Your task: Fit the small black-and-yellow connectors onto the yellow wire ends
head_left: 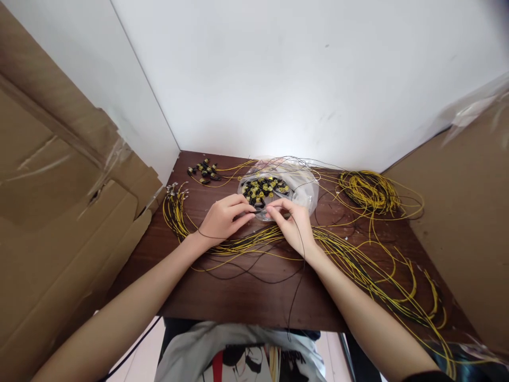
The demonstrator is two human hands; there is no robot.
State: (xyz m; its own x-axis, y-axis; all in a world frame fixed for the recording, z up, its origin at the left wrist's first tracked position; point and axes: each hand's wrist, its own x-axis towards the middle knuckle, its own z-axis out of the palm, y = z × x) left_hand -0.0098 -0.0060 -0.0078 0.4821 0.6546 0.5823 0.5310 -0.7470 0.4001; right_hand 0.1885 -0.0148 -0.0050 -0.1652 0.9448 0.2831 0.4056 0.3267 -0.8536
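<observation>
Close together over the middle of the table, my left hand (227,218) and my right hand (293,225) both have their fingers pinched. Between the left fingertips is a small black piece (257,211). The right fingertips hold a thin black wire (303,244), which hangs down past the wrist to the table's front edge. Just beyond the fingers lies a clear plastic bag (308,192) with several black and yellow parts (264,187). Beneath both hands runs a long bundle of yellow and black wires (242,245).
A coiled wire bundle (368,193) lies at the back right of the brown table (254,302). More small parts (204,170) sit at the back left. Cardboard panels stand on the left (59,212) and right (457,212), a white wall (278,79) behind.
</observation>
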